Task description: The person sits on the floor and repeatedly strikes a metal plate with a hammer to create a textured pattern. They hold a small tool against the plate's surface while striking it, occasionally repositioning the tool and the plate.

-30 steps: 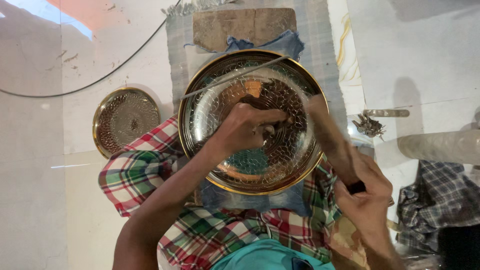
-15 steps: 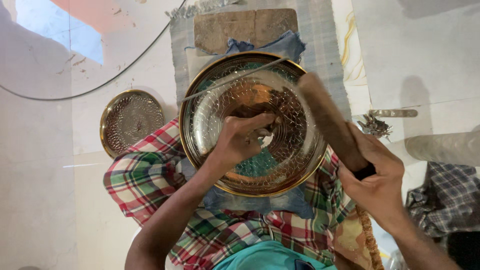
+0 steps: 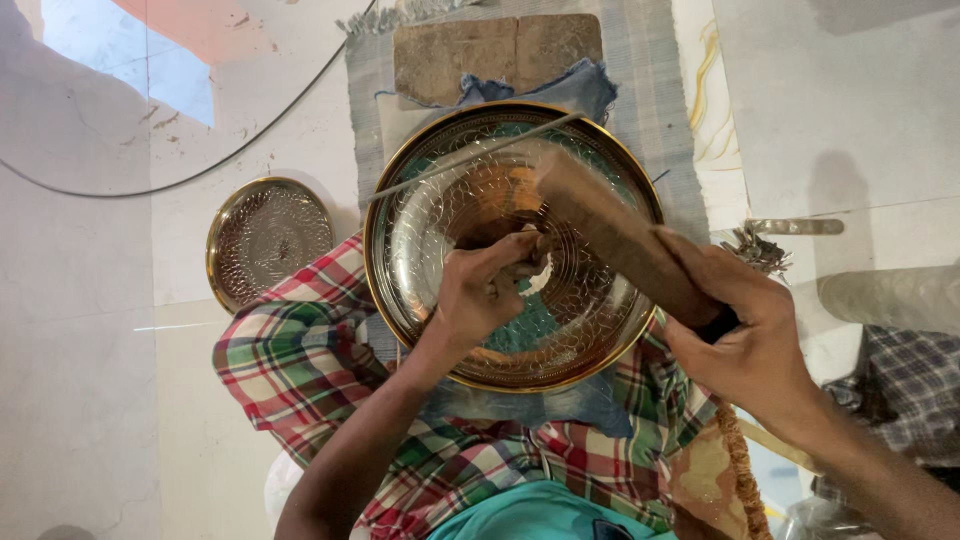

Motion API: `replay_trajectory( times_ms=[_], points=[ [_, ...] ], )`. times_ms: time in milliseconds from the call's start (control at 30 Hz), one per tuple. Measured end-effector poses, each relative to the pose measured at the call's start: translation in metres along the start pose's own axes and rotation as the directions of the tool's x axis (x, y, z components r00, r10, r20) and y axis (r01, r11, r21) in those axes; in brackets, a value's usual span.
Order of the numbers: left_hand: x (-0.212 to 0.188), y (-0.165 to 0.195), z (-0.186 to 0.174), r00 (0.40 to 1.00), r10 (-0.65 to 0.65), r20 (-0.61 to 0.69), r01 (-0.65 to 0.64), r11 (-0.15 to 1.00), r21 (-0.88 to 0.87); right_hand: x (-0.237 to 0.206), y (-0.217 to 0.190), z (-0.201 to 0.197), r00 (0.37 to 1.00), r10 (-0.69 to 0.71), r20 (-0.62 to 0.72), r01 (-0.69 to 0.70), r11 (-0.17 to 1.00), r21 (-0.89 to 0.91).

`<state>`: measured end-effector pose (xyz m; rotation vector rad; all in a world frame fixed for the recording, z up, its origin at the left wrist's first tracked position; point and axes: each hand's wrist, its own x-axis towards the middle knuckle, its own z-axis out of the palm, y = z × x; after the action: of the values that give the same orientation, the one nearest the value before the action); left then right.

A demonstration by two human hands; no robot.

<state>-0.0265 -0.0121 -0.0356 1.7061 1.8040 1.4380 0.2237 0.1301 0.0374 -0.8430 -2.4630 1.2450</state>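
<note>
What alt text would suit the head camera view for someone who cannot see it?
Seen from above, a left hand presses a small tool into a large brass bowl on a plaid-covered lap while the right hand swings a wooden mallet over it. A smaller bowl sits on the floor.

A pale tiled floor (image 3: 110,380) carries a striped grey woven mat (image 3: 680,130) with two brown bricks (image 3: 495,52) at its far end, a thin black cable (image 3: 200,170) curving across the tiles, and a blue-and-pink patch of reflected light (image 3: 150,50) at top left.
</note>
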Motion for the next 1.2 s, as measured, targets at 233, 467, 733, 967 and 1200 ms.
replay_trajectory(
  times_ms=[233,467,733,967,1200],
  points=[
    [-0.008,0.003,0.003,0.998,-0.04,-0.04,0.042,0.997,0.058,0.007,-0.006,-0.006,0.998,0.04,0.054,-0.032,0.988,-0.148],
    [-0.011,0.0,0.009,0.997,-0.039,-0.074,0.046,0.994,0.094,0.012,-0.02,-0.009,0.993,0.071,0.089,-0.032,0.927,-0.374],
    [-0.016,0.009,0.008,0.994,-0.028,-0.102,0.04,0.991,0.124,0.013,-0.024,-0.006,0.996,-0.085,-0.035,0.085,0.996,-0.01],
    [-0.015,0.015,0.005,0.994,-0.031,-0.101,0.04,0.995,0.093,0.011,-0.016,-0.008,0.98,0.14,0.138,-0.079,0.923,-0.376],
    [0.001,0.007,0.016,0.961,-0.121,-0.248,0.032,0.942,-0.335,-0.023,0.015,0.04,0.985,0.088,-0.147,-0.035,0.943,0.33]
  ],
)
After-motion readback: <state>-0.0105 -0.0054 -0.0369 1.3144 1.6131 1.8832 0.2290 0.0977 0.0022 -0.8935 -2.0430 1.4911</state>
